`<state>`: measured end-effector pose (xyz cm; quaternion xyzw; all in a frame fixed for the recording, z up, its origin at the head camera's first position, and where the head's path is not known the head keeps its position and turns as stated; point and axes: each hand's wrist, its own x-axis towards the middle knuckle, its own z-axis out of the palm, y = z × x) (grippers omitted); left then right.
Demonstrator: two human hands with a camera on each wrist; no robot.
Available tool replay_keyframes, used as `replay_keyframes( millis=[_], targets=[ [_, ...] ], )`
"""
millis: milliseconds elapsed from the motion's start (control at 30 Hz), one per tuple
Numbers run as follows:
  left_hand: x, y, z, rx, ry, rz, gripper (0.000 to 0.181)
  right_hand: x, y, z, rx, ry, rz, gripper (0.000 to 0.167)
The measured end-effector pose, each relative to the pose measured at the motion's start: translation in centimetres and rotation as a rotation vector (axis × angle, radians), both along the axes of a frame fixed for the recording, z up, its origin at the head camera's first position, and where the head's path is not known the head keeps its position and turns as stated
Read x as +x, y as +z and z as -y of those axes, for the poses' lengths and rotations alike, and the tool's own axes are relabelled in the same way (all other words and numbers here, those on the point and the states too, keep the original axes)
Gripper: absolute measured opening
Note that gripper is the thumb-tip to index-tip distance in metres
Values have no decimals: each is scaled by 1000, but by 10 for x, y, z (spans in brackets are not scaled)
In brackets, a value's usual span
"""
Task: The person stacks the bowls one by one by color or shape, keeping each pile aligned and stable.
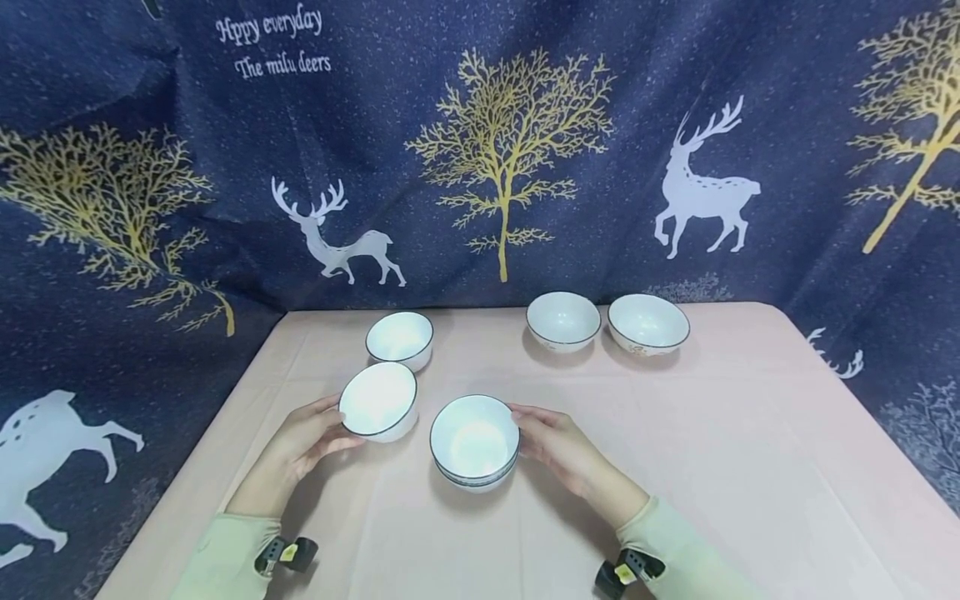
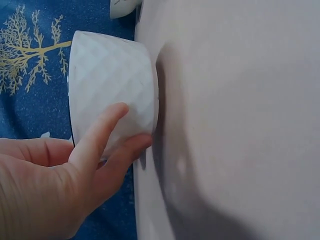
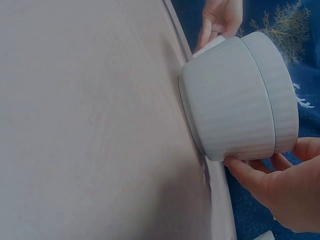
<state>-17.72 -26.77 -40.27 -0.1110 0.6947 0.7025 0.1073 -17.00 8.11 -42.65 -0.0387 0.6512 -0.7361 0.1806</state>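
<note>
My left hand (image 1: 311, 437) pinches a white bowl (image 1: 378, 400) with a dark rim, thumb at the rim and fingers beneath. The bowl is tilted; in the left wrist view its outer wall (image 2: 112, 85) has a raised diamond pattern, and a shadow lies beside it. Just right of it, my right hand (image 1: 558, 450) grips a stack of nested white bowls (image 1: 476, 446) by its right side. Ribbed walls show on this stack (image 3: 232, 100) in the right wrist view. Whether its base touches the table cannot be told.
Behind the left-hand bowl stands another white bowl (image 1: 400, 337). Two wider white bowls (image 1: 562, 321) stand side by side at the table's back right. A pale pink cloth covers the table (image 1: 675, 467). A dark blue curtain (image 1: 450, 150) with deer and trees hangs behind.
</note>
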Motion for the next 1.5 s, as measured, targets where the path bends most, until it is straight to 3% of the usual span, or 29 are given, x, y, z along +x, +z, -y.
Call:
replay_keyframes(
  millis=[433, 867, 1167, 1500],
  targets=[
    [2, 20, -12, 14, -53, -62, 58, -1, 2, -1, 6, 8, -5, 49],
    [10, 42, -22, 150, -148, -137, 57, 0, 1, -2, -2, 29, -2, 53],
    [13, 57, -36, 100, -192, -129, 59, 0, -3, -3, 4, 22, 11, 52],
    [9, 58, -53, 58, -242, -126, 57, -1, -2, -4, -15, 32, 12, 50]
  ],
)
